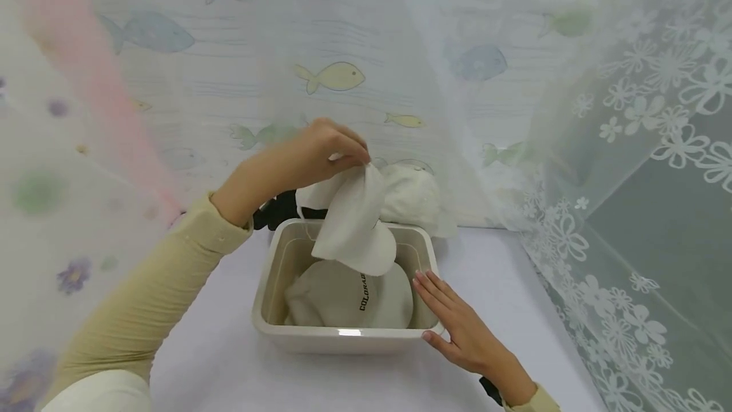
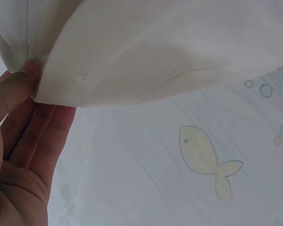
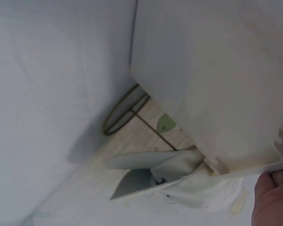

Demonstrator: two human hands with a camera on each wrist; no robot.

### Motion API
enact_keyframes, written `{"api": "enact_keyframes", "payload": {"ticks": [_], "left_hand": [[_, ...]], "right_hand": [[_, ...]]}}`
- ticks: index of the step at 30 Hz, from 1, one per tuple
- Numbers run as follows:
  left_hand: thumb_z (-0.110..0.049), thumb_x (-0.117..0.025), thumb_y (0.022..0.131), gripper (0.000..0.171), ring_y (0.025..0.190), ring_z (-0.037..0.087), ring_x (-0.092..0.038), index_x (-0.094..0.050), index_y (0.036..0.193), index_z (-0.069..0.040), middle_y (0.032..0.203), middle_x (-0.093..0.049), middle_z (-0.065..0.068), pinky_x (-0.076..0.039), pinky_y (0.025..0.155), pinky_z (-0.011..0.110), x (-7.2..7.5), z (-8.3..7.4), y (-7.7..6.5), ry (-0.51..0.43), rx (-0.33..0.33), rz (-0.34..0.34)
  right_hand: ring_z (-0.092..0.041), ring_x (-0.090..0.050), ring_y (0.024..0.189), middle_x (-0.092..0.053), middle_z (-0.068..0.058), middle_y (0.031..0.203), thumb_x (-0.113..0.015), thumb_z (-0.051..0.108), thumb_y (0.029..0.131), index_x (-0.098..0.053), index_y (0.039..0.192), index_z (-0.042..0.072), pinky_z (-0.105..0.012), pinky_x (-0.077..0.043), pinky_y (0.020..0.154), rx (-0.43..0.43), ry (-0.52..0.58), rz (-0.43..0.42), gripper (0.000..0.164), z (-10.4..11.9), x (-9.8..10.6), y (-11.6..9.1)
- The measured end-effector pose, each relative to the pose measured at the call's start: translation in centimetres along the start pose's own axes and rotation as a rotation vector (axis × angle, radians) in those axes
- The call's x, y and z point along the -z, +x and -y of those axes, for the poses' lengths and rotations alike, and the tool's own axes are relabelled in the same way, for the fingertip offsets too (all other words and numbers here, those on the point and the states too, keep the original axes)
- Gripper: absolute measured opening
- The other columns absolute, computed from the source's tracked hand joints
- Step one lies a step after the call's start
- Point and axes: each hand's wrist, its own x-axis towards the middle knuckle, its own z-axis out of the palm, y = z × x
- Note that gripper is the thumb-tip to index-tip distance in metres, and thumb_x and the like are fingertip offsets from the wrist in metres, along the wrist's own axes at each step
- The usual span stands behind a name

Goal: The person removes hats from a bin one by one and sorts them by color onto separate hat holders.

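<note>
In the head view my left hand is raised over the back of the bin and pinches a white cap. The cap hangs down with its rounded brim low, over the bin's opening. Up close in the left wrist view, the thumb and fingers of the left hand grip an edge of the white cloth. Straight fingers of my right hand rest on the right rim of the off-white plastic bin. Inside the bin lies a light cap with dark lettering reading "COLORAD", the rest covered.
Behind the bin stands another white cap; a wire stand shows in the right wrist view. Something black sits at the bin's back left. A white cloth covers the table, and fish-patterned curtain hangs behind.
</note>
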Motion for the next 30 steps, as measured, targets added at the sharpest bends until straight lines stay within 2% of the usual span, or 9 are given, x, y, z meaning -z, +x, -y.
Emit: {"api": "enact_keyframes", "payload": {"ticks": [6, 11, 16, 22, 26, 30], "left_hand": [[0.006, -0.069, 0.092, 0.015, 0.098, 0.023, -0.072, -0.079, 0.101, 0.0, 0.104, -0.078, 0.011, -0.06, 0.087, 0.034, 1.7, 1.9, 3.2, 0.007, 0.103, -0.004], [0.002, -0.068, 0.094, 0.014, 0.095, 0.023, -0.072, -0.08, 0.102, -0.001, 0.103, -0.078, 0.012, -0.06, 0.086, 0.032, 2.0, 3.3, 5.7, 0.046, 0.135, -0.023], [-0.003, -0.066, 0.098, 0.017, 0.099, 0.019, -0.07, -0.079, 0.109, -0.003, 0.109, -0.077, 0.01, -0.057, 0.088, 0.029, 1.1, 4.5, 8.1, 0.061, 0.198, -0.045], [-0.003, -0.066, 0.098, 0.017, 0.101, 0.019, -0.07, -0.079, 0.109, -0.003, 0.109, -0.077, 0.011, -0.056, 0.088, 0.027, -0.9, 5.7, 10.7, 0.023, 0.19, -0.132], [-0.004, -0.065, 0.099, 0.018, 0.103, 0.019, -0.071, -0.079, 0.11, -0.002, 0.11, -0.077, 0.012, -0.056, 0.091, 0.024, -1.7, 5.7, 12.0, 0.023, 0.175, -0.19], [-0.006, -0.063, 0.101, 0.019, 0.105, 0.017, -0.071, -0.078, 0.112, -0.002, 0.113, -0.076, 0.01, -0.054, 0.092, 0.019, -1.9, 5.3, 13.5, 0.029, 0.187, -0.249]], "right_hand": [[-0.04, -0.029, 0.151, -0.032, -0.014, 0.165, -0.036, 0.054, 0.108, -0.036, 0.155, -0.002, -0.027, -0.008, 0.128, 0.002, 0.003, -0.008, 0.073, 0.0, 0.0, 0.0], [-0.04, -0.029, 0.151, -0.031, -0.013, 0.165, -0.038, 0.053, 0.107, -0.036, 0.155, -0.002, -0.027, -0.007, 0.128, 0.002, 0.005, -0.005, 0.073, 0.0, 0.0, 0.0], [-0.042, -0.029, 0.15, -0.031, -0.013, 0.165, -0.038, 0.053, 0.108, -0.035, 0.156, -0.001, -0.027, -0.007, 0.128, -0.001, 0.008, -0.011, 0.072, -0.1, -0.1, 0.0], [-0.042, -0.03, 0.15, -0.031, -0.012, 0.165, -0.037, 0.054, 0.107, -0.036, 0.155, -0.002, -0.027, -0.007, 0.128, -0.012, 0.019, -0.016, 0.073, -0.1, -0.2, 0.1], [-0.041, -0.028, 0.151, -0.031, -0.012, 0.166, -0.039, 0.053, 0.107, -0.036, 0.155, -0.002, -0.026, -0.006, 0.128, -0.013, 0.033, -0.004, 0.073, 0.1, -0.4, 0.0], [-0.039, -0.028, 0.151, -0.032, -0.013, 0.165, -0.04, 0.053, 0.107, -0.036, 0.156, 0.0, -0.025, -0.006, 0.128, -0.015, 0.027, -0.003, 0.073, 0.1, -0.3, -0.1]]}}
